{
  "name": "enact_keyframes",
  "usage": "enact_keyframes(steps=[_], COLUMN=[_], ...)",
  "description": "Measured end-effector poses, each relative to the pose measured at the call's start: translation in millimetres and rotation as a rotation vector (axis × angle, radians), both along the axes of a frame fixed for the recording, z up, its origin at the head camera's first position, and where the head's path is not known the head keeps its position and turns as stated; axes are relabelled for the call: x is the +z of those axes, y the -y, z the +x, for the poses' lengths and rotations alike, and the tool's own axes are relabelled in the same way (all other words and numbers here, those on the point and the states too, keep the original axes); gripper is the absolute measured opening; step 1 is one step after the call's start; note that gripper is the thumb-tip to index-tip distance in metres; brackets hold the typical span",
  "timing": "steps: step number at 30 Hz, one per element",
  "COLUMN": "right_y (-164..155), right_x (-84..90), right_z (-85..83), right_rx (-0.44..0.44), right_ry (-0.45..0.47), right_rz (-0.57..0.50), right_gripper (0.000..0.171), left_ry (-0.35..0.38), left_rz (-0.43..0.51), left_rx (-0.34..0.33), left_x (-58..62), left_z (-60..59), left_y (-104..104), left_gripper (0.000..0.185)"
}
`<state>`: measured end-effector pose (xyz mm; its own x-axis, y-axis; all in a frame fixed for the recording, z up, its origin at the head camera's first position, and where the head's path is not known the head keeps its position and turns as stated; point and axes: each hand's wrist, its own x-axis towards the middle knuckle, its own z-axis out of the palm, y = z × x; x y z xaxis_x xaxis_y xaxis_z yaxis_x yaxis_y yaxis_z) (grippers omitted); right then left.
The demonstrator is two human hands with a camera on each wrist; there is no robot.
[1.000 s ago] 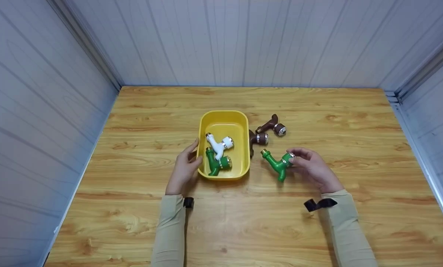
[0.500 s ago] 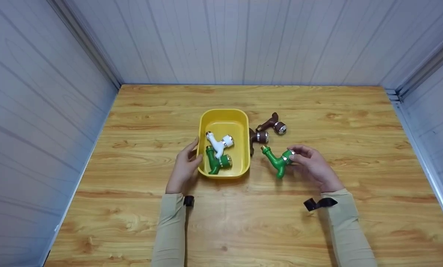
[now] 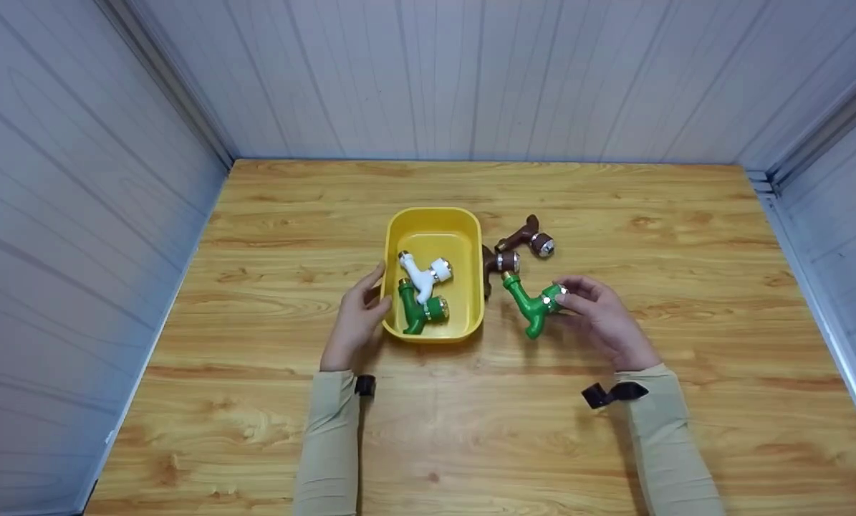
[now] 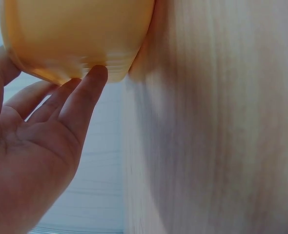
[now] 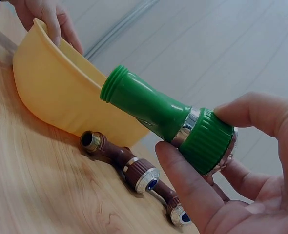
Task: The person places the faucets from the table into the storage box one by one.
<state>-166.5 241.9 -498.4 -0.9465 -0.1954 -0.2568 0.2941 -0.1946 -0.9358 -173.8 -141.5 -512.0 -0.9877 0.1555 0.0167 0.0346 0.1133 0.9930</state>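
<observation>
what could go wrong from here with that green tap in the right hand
The right hand pinches the green tap by its knob, so it might twist or slip. Swung low, it may bump the nearer brown tap. If lowered into the yellow tub, it could knock the white tap lying there.

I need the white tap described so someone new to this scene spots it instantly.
On the table, find the yellow bin gripped by the left hand. Inside, the white tap lies just beyond a green tap, its spout overlapping it in the head view. It is the only white one: its bin-mate is green, and the brown taps lie outside.
</observation>
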Motion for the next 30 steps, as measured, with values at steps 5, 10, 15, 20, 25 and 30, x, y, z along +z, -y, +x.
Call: enact_keyframes(steps=[5, 10, 15, 20, 25, 30], right_y=[5.5, 11.5, 16.7, 20.6, 25.2, 31.0], right_x=[3.5, 6.5, 8.3, 9.7, 11.7, 13.6], right_z=[-0.1, 0.1, -0.9, -2.1, -3.8, -5.5], right_rx=[-0.007, -0.013, -0.011, -0.017, -0.017, -0.011], right_ry=[0.007, -0.001, -0.005, 0.001, 0.008, 0.012], right_rz=[-0.034, -0.063, -0.078, -0.081, -0.076, -0.078], right_gripper=[0.042, 0.032, 0.029, 0.030, 0.033, 0.033], left_ry=[0.003, 0.003, 0.010, 0.021, -0.013, -0.044], left_rz=[-0.011, -0.028, -0.041, -0.036, -0.057, -0.065], left_rx=[0.021, 0.053, 0.070, 0.067, 0.057, 0.045], left_x=[-19.8, -25.9, -26.7, -26.8, -25.1, -24.6], left_z=[-8.1, -9.2, -9.1, -8.8, -8.6, -8.8], left_y=[2.8, 1.9, 1.3, 1.9, 2.1, 2.0], left_gripper=[0.057, 0.057, 0.057, 0.058, 0.057, 0.055])
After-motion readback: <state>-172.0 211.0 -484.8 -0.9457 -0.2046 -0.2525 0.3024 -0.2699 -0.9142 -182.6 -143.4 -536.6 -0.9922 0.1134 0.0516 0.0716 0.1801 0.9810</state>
